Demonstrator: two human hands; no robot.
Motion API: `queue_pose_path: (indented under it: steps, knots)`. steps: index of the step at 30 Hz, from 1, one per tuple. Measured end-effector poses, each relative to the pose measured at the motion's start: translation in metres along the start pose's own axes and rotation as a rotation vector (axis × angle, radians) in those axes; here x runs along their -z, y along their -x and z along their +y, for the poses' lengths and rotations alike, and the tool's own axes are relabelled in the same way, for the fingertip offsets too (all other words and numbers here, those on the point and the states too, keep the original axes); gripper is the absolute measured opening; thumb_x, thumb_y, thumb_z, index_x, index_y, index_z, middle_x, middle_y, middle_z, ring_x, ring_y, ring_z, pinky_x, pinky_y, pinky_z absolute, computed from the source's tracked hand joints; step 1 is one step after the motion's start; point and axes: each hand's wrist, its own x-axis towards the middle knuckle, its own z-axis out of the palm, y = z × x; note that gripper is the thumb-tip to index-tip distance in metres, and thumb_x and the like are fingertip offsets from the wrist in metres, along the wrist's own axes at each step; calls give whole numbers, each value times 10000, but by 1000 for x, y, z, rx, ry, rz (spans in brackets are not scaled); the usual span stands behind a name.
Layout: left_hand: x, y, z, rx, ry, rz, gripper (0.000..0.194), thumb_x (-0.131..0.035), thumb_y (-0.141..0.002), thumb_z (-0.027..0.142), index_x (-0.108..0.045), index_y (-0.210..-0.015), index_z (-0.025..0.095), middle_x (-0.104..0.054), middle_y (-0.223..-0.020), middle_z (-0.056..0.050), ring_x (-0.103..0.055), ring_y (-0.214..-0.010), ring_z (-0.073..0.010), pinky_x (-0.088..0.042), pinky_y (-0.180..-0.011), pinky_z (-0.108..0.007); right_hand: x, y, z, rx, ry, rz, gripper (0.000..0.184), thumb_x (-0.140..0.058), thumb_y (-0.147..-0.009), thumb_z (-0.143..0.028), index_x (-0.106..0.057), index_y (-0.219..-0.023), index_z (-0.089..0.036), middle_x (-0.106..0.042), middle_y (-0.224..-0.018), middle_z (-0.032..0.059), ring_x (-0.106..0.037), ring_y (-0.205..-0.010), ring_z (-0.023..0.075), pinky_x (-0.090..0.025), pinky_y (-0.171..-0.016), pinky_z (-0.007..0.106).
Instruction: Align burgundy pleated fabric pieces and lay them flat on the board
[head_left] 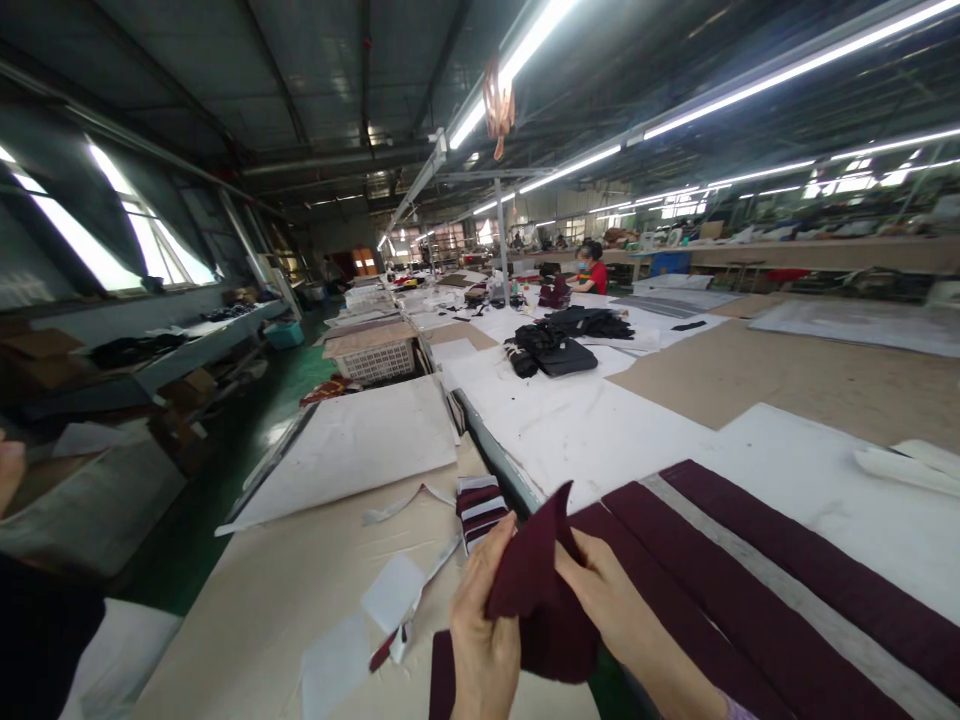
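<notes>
Both of my hands hold one dark maroon fabric piece (536, 585) low in the middle of the view. My left hand (484, 630) pinches its left edge, thumb up along the cloth. My right hand (607, 600) grips the right side, fingers closed over a fold. A corner of the piece sticks up between them. Right of my hands, long maroon fabric strips (757, 600) lie side by side on white paper (817, 500). A small stack of maroon and white pieces (480, 508) sits just beyond my left hand.
White paper scraps (390, 595) lie on the beige table (285, 590) to the left. A large white sheet (360, 445) lies farther back. Piles of black cloth (559, 345) sit on the long table. A person in red (592, 270) works far off. A green-floored aisle (225, 470) runs along the left.
</notes>
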Motion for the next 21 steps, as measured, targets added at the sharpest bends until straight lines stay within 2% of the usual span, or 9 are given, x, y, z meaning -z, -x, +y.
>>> queue_pose_path:
  steps: [3, 5, 8, 10, 11, 13, 15, 19, 21]
  knots:
    - [5, -3, -6, 196, 157, -16, 309, -766, -622, 408, -702, -830, 188, -727, -825, -61, -648, -814, -234, -495, -814, -348, 0, 3, 4, 287, 186, 126, 208, -589, -821, -346, -717, -885, -195, -693, -959, 86, -624, -922, 246, -484, -855, 382]
    - [9, -4, -7, 227, 207, -68, 260, -772, -612, 390, -666, -740, 190, -677, -717, -25, -603, -691, -187, -491, -708, -307, 1, 2, 5, 327, 178, 179, 209, -627, -777, -302, -712, -946, -214, -686, -988, 80, -619, -944, 245, -477, -872, 382]
    - [9, -2, -1, -98, -41, 28, 183, -790, -588, 295, -636, -622, 203, -593, -669, 3, -524, -648, -146, -443, -648, -248, 1, -1, 6, 66, -79, 116, 254, -605, -815, -368, -663, -990, -192, -677, -776, 38, -641, -701, 204, -524, -654, 323]
    - [7, 0, 4, -214, -139, 63, 175, -792, -577, 289, -649, -636, 205, -582, -676, 0, -522, -661, -149, -429, -636, -241, 0, -1, 5, 49, -111, 139, 228, -596, -832, -393, -662, -900, -185, -649, -697, 15, -620, -635, 185, -512, -606, 298]
    - [6, 0, 6, -142, -100, 39, 191, -787, -581, 313, -659, -665, 199, -599, -686, -8, -537, -668, -158, -435, -639, -250, 1, -1, 4, 137, -40, 187, 198, -612, -822, -376, -670, -842, -188, -648, -698, 17, -618, -651, 187, -509, -630, 301]
    - [5, -1, 6, 145, 41, -16, 254, -766, -607, 385, -674, -730, 182, -641, -685, -29, -577, -672, -185, -459, -651, -284, 1, 1, 0, 366, 165, 302, 126, -654, -784, -320, -685, -773, -198, -668, -754, 33, -626, -736, 203, -500, -716, 313]
    - [6, -2, 4, 250, 75, -2, 266, -761, -607, 414, -688, -709, 180, -649, -647, -38, -589, -660, -204, -472, -657, -309, 2, 2, -4, 402, 236, 297, 123, -642, -792, -314, -686, -812, -201, -689, -812, 48, -634, -783, 214, -497, -749, 321]
    - [13, -2, -2, -216, -218, 154, 131, -775, -591, 323, -736, -676, 231, -624, -627, -30, -562, -660, -193, -452, -657, -281, -1, 1, -8, 42, 6, 68, 255, -519, -884, -415, -633, -906, -188, -694, -810, 48, -643, -740, 214, -509, -623, 293]
    - [17, -4, -3, -141, -155, 148, 165, -769, -606, 353, -727, -694, 221, -647, -647, -30, -598, -694, -205, -472, -683, -296, -2, 0, -7, 88, 75, 121, 269, -536, -872, -428, -645, -875, -182, -693, -813, 50, -632, -747, 216, -501, -660, 298]
